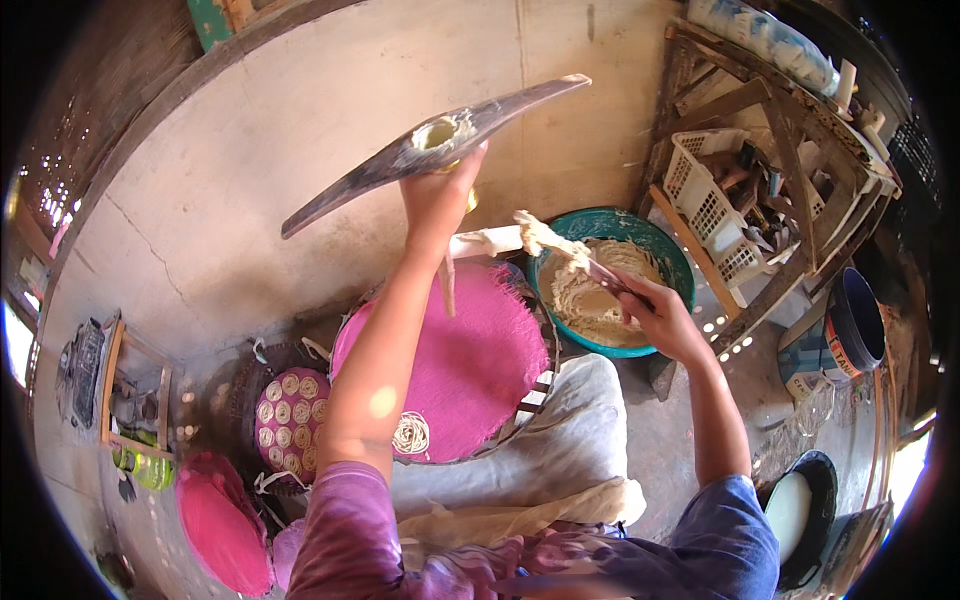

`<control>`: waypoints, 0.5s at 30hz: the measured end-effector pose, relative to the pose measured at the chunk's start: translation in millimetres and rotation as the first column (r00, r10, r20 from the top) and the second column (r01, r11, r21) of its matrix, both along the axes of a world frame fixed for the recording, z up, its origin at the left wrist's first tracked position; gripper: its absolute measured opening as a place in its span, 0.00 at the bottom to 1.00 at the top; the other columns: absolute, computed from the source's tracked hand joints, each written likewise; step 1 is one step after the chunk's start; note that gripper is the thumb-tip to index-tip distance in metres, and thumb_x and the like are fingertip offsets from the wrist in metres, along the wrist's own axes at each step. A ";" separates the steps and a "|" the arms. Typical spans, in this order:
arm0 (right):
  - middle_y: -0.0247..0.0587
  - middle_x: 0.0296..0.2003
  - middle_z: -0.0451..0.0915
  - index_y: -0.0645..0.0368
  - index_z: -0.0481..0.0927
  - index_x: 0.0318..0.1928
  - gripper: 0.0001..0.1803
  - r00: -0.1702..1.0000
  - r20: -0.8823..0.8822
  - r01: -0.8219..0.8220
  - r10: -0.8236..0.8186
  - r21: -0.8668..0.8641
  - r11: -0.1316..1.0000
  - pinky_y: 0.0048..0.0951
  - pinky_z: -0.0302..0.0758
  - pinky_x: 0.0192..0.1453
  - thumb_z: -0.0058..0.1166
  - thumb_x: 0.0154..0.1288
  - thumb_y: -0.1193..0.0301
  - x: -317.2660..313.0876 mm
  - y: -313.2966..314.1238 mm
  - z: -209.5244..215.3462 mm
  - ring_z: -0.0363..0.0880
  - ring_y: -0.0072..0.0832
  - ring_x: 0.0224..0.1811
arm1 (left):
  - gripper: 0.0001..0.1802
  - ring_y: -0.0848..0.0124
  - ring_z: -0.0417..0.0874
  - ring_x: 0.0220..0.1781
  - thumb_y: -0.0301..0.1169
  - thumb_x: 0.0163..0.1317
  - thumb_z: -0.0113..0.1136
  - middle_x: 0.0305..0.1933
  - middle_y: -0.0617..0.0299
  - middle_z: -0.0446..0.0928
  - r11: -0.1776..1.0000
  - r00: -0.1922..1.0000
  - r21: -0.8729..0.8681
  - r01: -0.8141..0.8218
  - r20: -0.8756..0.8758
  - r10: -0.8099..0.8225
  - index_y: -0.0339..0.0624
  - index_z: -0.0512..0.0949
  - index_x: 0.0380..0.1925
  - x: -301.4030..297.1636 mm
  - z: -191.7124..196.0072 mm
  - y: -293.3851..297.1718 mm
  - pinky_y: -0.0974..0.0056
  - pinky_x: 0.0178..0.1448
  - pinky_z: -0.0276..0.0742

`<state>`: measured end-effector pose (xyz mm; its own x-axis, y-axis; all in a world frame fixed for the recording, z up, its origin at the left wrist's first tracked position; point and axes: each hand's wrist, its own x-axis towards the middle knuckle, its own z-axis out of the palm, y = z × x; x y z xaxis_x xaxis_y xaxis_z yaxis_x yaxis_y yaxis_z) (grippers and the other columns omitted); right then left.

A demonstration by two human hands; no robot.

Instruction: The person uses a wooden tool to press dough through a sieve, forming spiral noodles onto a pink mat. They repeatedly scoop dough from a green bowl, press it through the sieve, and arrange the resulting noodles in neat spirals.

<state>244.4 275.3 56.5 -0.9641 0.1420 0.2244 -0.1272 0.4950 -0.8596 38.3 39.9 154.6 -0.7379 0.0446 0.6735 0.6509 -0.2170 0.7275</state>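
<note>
My left hand (440, 195) is raised, its fingers closed under a long dark wooden bar (350, 188). The bar tapers at both ends and has a round hole in its middle, with pale dough smeared about the rim. In my right hand (655, 312) is the handle of a spatula-like tool (605, 277), its far end thickly coated with pale dough (545, 238). That tool is tilted over a green basin (688, 285) of soft, pale dough (580, 305). Below my left forearm lies a round tray covered in pink cloth (470, 350), bearing one coil of dough strands (410, 433).
A smaller round tray (262, 440) at left carries several dough coils. A pale rod (487, 242) lies between the pink tray and basin. At right stand a wooden rack (740, 100) with a white crate (700, 190), a bucket (815, 340) and a black tub (825, 480).
</note>
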 end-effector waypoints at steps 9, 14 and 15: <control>0.42 0.39 0.85 0.45 0.81 0.57 0.20 0.909 -0.399 0.334 -0.119 0.528 0.781 0.39 0.80 0.37 0.56 0.64 0.73 -8.5 38.1 7.8 0.85 0.44 0.36 | 0.11 0.80 0.74 0.33 0.28 0.56 0.70 0.34 0.70 0.77 0.949 0.984 0.312 0.053 0.146 -0.103 0.42 0.83 0.39 -34.2 26.7 45.2 0.70 0.36 0.68; 0.42 0.35 0.82 0.43 0.81 0.58 0.21 0.936 -0.265 0.352 -0.232 0.679 0.645 0.42 0.78 0.36 0.53 0.65 0.74 6.8 70.2 14.8 0.82 0.45 0.35 | 0.13 0.79 0.74 0.34 0.33 0.56 0.70 0.35 0.71 0.75 0.904 0.928 0.423 0.054 0.312 -0.202 0.44 0.82 0.41 -64.1 19.3 56.3 0.69 0.36 0.68; 0.41 0.35 0.82 0.43 0.81 0.58 0.20 0.928 -0.284 0.372 -0.241 0.680 0.632 0.42 0.78 0.37 0.53 0.66 0.73 5.6 72.3 15.2 0.82 0.45 0.35 | 0.13 0.79 0.74 0.35 0.33 0.56 0.70 0.36 0.71 0.74 0.889 0.916 0.455 0.059 0.329 -0.230 0.45 0.82 0.41 -67.1 15.8 62.1 0.69 0.36 0.68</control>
